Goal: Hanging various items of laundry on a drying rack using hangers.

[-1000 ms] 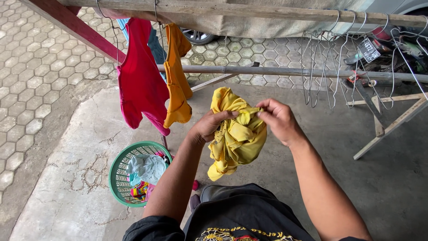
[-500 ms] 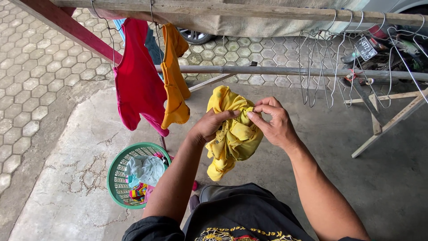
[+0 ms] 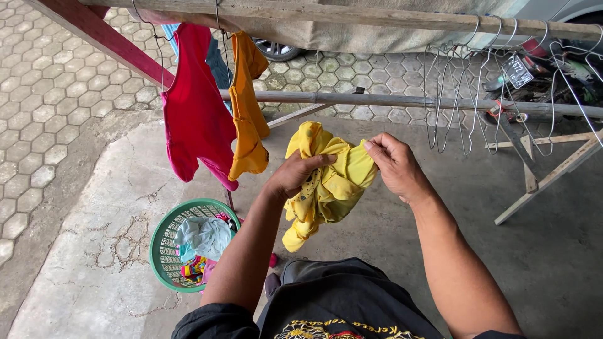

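I hold a crumpled yellow garment [image 3: 326, 182] in front of my chest with both hands. My left hand [image 3: 294, 174] grips its bunched left side. My right hand [image 3: 394, 164] pinches an edge of the cloth at the upper right and pulls it out a little. The garment's lower end hangs loose below my hands. Above and beyond it runs a wooden drying rail [image 3: 402, 100].
A red shirt [image 3: 198, 113] and an orange garment [image 3: 248, 107] hang on hangers at the left. Several empty wire hangers [image 3: 465, 88] hang on the upper rail at the right. A green basket [image 3: 164, 242] with more laundry stands on the concrete floor at lower left.
My right hand has shifted its pinch to the garment's edge and drawn it to the right, spreading the cloth a little. My left hand keeps its grip.
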